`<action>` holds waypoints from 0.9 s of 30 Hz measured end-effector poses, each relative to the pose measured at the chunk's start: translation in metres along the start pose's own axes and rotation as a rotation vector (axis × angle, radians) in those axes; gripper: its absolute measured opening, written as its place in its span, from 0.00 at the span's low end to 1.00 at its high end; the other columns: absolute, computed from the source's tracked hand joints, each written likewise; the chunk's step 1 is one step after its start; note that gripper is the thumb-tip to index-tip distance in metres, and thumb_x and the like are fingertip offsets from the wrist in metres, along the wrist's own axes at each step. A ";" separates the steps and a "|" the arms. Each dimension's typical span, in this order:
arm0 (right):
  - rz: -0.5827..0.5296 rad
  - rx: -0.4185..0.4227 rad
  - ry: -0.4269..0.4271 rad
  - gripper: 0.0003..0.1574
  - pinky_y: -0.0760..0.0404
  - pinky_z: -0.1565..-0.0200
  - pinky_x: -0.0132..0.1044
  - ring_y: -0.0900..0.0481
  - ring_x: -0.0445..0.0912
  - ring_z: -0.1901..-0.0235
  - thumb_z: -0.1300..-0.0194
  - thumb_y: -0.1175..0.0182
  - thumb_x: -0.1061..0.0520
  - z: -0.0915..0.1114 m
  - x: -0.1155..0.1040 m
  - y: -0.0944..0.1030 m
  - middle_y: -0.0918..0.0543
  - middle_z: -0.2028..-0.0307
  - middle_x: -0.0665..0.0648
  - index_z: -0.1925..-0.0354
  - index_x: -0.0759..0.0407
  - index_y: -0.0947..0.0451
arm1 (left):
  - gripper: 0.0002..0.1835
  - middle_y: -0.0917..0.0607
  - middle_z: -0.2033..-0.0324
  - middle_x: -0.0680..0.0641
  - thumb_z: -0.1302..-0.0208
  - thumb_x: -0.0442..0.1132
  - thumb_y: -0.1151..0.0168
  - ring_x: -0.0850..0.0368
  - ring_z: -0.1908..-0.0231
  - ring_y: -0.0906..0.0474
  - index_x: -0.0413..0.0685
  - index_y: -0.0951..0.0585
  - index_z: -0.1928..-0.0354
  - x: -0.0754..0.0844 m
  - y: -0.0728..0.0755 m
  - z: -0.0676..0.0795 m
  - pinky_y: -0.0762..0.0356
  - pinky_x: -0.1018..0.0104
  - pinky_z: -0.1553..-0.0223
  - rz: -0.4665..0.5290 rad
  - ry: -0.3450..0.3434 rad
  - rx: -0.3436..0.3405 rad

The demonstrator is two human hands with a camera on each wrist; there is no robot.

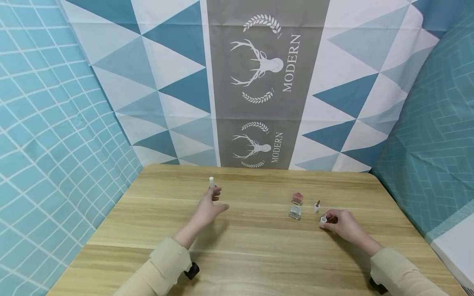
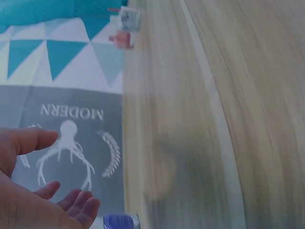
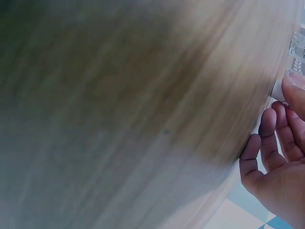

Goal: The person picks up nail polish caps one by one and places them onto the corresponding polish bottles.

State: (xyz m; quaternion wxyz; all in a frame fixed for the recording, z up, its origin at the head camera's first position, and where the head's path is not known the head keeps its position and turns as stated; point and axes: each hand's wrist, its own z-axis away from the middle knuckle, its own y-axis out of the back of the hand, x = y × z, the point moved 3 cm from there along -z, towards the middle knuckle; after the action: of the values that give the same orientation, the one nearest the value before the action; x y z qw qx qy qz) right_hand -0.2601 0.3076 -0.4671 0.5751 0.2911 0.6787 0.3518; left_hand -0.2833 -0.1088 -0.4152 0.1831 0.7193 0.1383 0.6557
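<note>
My right hand pinches a white nail polish cap low at the tabletop, cap end down. In the right wrist view the thumb covers part of this cap. A second white cap stands upside down just beyond, its reddish brush pointing up. Left of the caps are two uncapped nail polish bottles, a pink-red one and a clear glittery one. My left hand is spread with nothing in it, near a white-capped nail polish bottle. The left wrist view shows that bottle's blue body.
Everything stands on a wooden table. A patterned cloth hangs behind its far edge. Tiled-pattern cloths close off the left and right sides.
</note>
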 end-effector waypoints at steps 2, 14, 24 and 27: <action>-0.005 -0.003 0.002 0.06 0.29 0.75 0.29 0.29 0.39 0.74 0.49 0.35 0.54 0.000 0.000 0.000 0.21 0.74 0.49 0.71 0.53 0.22 | 0.35 0.30 0.46 0.39 0.52 0.35 0.34 0.43 0.47 0.34 0.41 0.37 0.40 0.007 -0.004 0.003 0.32 0.50 0.49 0.007 -0.023 0.001; -0.002 0.007 0.041 0.06 0.29 0.76 0.28 0.30 0.37 0.76 0.50 0.35 0.55 0.000 0.001 0.000 0.22 0.75 0.48 0.72 0.53 0.22 | 0.38 0.29 0.45 0.48 0.55 0.43 0.31 0.47 0.46 0.34 0.50 0.36 0.40 0.037 -0.031 0.016 0.35 0.48 0.47 0.088 -0.147 -0.040; -0.017 -0.026 0.027 0.07 0.29 0.78 0.29 0.31 0.39 0.77 0.49 0.35 0.54 0.000 0.002 0.001 0.23 0.74 0.49 0.70 0.53 0.22 | 0.37 0.28 0.46 0.51 0.55 0.44 0.30 0.52 0.47 0.33 0.59 0.36 0.41 0.054 -0.057 0.019 0.34 0.55 0.50 0.128 -0.244 -0.126; -0.019 -0.027 0.023 0.07 0.29 0.78 0.29 0.30 0.39 0.77 0.49 0.35 0.54 -0.001 0.002 0.001 0.23 0.75 0.49 0.70 0.54 0.22 | 0.38 0.28 0.46 0.53 0.56 0.45 0.30 0.55 0.47 0.34 0.61 0.36 0.41 0.058 -0.065 0.019 0.34 0.57 0.50 0.136 -0.255 -0.148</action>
State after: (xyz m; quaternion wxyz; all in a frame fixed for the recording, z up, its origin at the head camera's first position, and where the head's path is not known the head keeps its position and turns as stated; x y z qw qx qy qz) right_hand -0.2613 0.3093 -0.4676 0.5744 0.2727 0.6834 0.3588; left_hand -0.2562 -0.0266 -0.3939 0.2067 0.7892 0.0161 0.5781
